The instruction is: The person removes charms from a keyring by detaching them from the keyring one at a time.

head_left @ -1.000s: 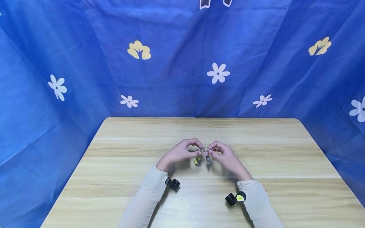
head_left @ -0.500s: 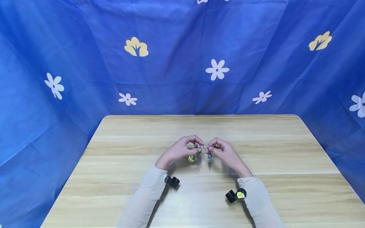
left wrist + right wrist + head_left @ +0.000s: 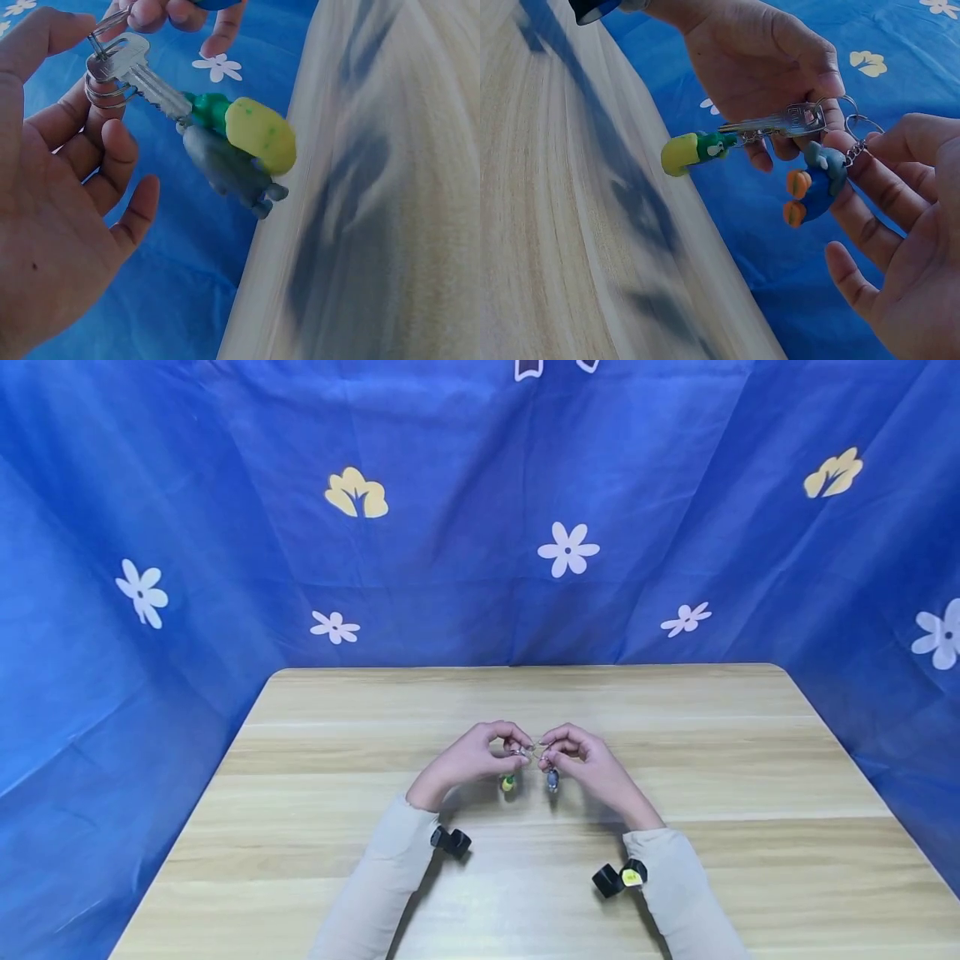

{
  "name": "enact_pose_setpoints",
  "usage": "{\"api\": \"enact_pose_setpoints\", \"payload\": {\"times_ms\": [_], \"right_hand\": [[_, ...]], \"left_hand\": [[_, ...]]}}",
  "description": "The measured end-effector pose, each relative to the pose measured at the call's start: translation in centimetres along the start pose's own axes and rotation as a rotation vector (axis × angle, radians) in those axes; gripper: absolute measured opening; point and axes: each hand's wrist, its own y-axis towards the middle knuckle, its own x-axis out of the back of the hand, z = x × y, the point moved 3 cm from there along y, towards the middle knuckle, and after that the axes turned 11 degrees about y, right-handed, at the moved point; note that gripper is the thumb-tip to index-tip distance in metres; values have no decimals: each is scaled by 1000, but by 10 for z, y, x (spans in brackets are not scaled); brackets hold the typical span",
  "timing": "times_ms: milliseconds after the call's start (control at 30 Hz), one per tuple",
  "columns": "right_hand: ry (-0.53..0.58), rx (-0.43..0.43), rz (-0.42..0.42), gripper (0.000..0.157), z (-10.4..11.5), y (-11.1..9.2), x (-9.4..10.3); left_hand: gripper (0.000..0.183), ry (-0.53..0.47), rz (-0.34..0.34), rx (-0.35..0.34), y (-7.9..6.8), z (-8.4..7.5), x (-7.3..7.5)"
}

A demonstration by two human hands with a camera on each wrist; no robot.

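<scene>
The key (image 3: 142, 73) is up in the air above the surface (image 3: 525, 902), between the two hands, strung on metal rings (image 3: 109, 98). My left wrist view shows the left hand (image 3: 71, 172) pinching those rings between thumb and fingers, with a grey figure (image 3: 225, 163) and a yellow-green figure (image 3: 261, 135) dangling beside the key. Opposite, the right hand (image 3: 922, 247) pinches another ring (image 3: 865, 116), from whose chain the blue figure (image 3: 821, 184) hangs. The rings meet or nearly meet; I cannot tell whether they are linked.

I expect all this to be light, with metal that is stiff, thin and slick, so a loose pinch could slide. The figures look like rubber or plastic, hardly fragile, but apt to swing and twist the rings. I would take hold at each ring's outer edge, fingertips only, rather than by the chain or figures.
</scene>
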Motion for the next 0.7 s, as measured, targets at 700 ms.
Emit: {"api": "enact_pose_setpoints", "payload": {"times_ms": [700], "right_hand": [[93,-3,26,23,-4,2,-10]], "left_hand": [[25,-46,-14,-17,-1,2,1]]}}
